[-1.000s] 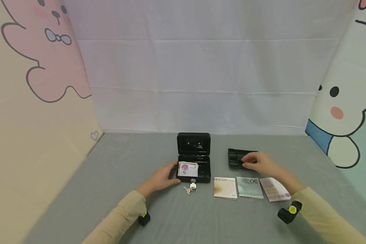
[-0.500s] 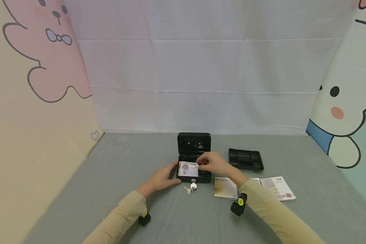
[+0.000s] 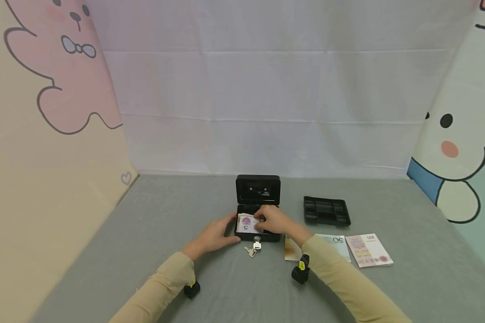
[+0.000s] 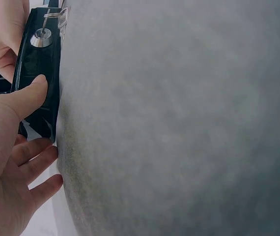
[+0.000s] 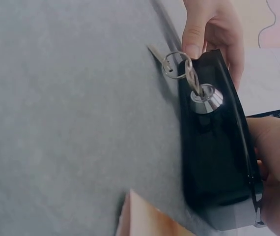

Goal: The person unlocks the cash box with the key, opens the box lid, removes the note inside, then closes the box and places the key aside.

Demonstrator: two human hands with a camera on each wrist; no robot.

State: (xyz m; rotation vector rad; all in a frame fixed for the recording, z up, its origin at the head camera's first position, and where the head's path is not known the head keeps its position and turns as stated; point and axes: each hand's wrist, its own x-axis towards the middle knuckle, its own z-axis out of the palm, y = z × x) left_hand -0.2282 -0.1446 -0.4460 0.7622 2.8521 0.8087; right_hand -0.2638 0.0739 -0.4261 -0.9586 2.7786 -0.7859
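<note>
A small black cash box [image 3: 271,238] stands on the grey cloth with its lid [image 3: 258,188] raised. My left hand [image 3: 214,235] grips the box's left front corner; in the left wrist view its thumb [image 4: 32,96] lies on the front face and the fingers touch the side. Inside, banknotes [image 3: 244,225] marked 5 lie at the left. My right hand [image 3: 276,220] reaches in from the right, thumb and fingers curled at the notes' right edge; the hand partly hides that contact. A key sits in the silver lock [image 5: 206,101], and more keys [image 3: 250,252] hang on its ring.
A black compartment tray [image 3: 327,211] lies to the right of the box. In front of it are stacks of banknotes: a brownish one [image 3: 292,251] and a green 50 stack [image 3: 340,244], both partly behind my right arm, and a pink 100 stack [image 3: 370,251].
My right hand has left the compartment tray, moved left into the cash box and then further left over the 5 notes. The left hand has stayed on the box.
</note>
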